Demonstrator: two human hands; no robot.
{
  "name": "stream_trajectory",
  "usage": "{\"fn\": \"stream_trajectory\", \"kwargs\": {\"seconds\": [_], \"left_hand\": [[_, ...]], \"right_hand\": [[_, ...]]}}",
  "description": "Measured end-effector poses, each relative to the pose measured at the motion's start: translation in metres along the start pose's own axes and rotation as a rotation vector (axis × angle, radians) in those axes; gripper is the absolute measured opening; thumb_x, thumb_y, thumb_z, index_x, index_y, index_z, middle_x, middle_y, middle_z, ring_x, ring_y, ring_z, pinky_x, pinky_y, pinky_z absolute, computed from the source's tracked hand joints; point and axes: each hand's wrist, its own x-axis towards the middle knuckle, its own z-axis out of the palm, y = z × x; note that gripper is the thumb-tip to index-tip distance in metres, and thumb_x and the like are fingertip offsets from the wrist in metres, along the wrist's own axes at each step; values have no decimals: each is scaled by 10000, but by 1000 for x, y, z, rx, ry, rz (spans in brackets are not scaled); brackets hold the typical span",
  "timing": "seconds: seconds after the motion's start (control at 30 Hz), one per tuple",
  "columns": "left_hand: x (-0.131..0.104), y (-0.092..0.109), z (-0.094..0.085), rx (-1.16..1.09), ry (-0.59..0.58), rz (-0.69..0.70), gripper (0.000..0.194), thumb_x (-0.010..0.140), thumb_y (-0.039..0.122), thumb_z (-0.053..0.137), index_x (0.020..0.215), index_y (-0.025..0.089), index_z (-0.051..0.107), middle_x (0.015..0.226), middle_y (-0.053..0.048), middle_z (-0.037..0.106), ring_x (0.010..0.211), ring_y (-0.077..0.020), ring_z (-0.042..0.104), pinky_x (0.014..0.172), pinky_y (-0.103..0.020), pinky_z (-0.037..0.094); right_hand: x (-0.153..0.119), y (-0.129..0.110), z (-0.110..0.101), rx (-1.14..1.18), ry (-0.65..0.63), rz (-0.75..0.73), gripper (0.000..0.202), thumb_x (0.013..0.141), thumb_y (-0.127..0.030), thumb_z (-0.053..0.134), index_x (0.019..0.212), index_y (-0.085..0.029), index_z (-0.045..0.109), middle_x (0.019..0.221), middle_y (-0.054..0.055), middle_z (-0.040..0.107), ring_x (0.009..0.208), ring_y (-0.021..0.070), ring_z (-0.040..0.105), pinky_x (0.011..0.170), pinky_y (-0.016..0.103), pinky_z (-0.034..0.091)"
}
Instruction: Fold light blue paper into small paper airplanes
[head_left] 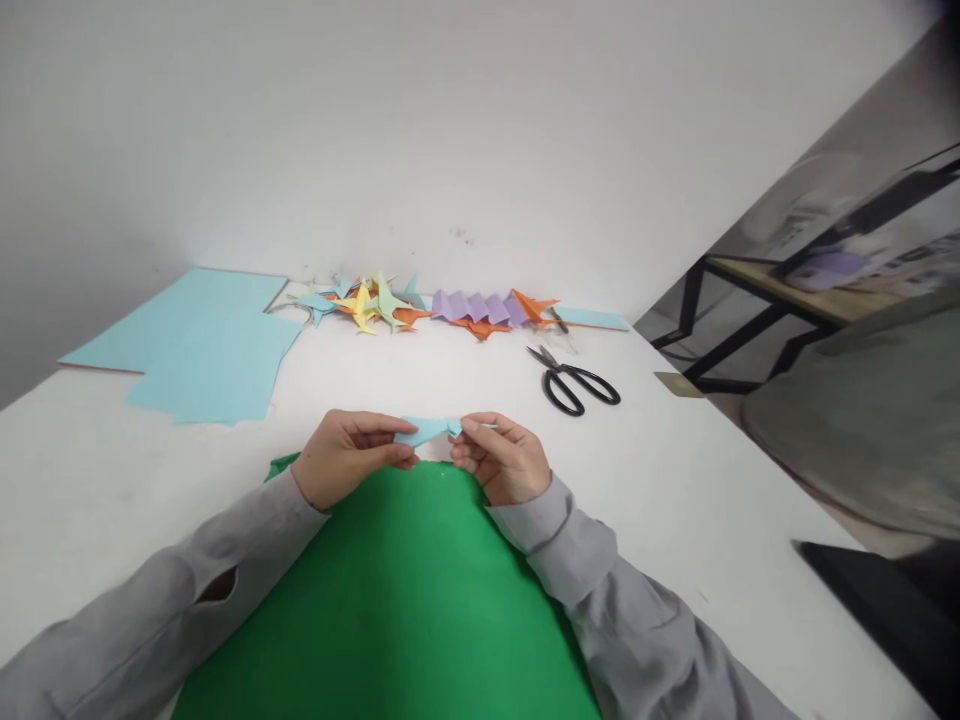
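White is the table (675, 500), spread beyond and to both sides of the left hand (346, 455) and the right hand (514, 460). Below them a green cloth (390, 600), possibly an apron, is seen. Pale blue sheets (217, 370) are laid beyond the left hand, to its left. Ahead of both hands, coloured paper figures (361, 304) are heaped beside a purple pleated strip (480, 308). Scissors (556, 370), blades slightly parted, are set beyond the right hand. Between the hands a small folded blue paper (426, 430) is held, each end pinched by nearly closed fingers and thumb.
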Motion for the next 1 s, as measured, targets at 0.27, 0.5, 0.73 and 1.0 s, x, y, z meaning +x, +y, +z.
{"fn": "stream_trajectory", "kwargs": {"seconds": [0.27,0.5,0.73,1.0], "left_hand": [[-5,-3,7,64,98,113,220,589,177,708,799,119,680,606,-28,689,596,-179,664,621,-292,560],[-7,-5,14,46,114,142,206,604,189,697,799,125,676,609,-24,689,595,-171,658,615,-286,550],[-11,-6,19,29,74,119,167,609,201,692,761,133,678,647,-30,693,612,-169,651,624,-302,551],[-11,-5,17,54,98,114,201,591,177,693,785,126,669,576,-14,668,542,-148,627,574,-284,544]], "right_hand": [[-8,4,8,-61,-75,-206,831,634,-253,712,1322,-269,247,645,-20,679,635,162,671,569,247,542],[-18,10,7,-358,-159,-452,431,704,-213,650,1119,-263,546,790,13,679,680,158,654,648,299,533],[-20,11,11,-393,-165,-331,184,642,-192,687,824,-215,668,669,0,676,618,155,641,634,296,532],[-16,9,9,-323,-119,-285,235,569,-143,723,787,-220,684,652,-15,679,643,128,630,654,253,520]]}}
